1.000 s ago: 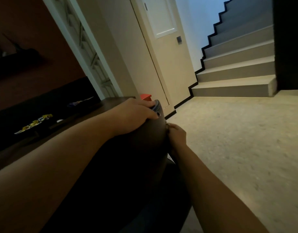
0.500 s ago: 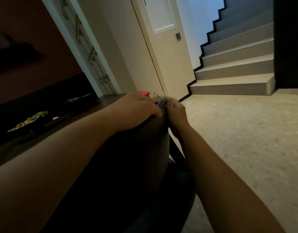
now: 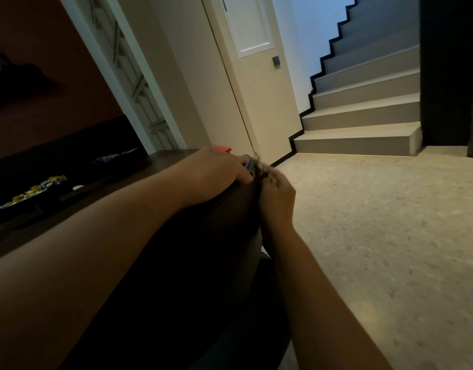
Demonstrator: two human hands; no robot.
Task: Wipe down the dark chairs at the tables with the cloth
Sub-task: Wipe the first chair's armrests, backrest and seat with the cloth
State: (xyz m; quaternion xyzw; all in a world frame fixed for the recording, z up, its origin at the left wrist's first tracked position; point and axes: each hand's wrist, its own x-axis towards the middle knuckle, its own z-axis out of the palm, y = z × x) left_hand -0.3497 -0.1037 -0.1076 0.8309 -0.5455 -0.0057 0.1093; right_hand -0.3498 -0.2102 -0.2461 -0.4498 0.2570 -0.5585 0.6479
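Observation:
A dark chair fills the lower middle, with its backrest toward me. My left hand lies over the top of the backrest, fingers curled over the edge. A small blue-grey item peeks out under the fingertips; I cannot tell what it is. My right hand is at the backrest's upper right edge. It pinches a light, blurred cloth against the top corner, beside my left fingertips.
A dark table at left carries a yellow wrapper and a blue wrapper. A red object shows behind my left hand. Beyond are a cream door, stairs and open beige floor.
My right hand slid up the backrest's right edge to the top corner, then dropped slightly. My left hand stayed on the chair top.

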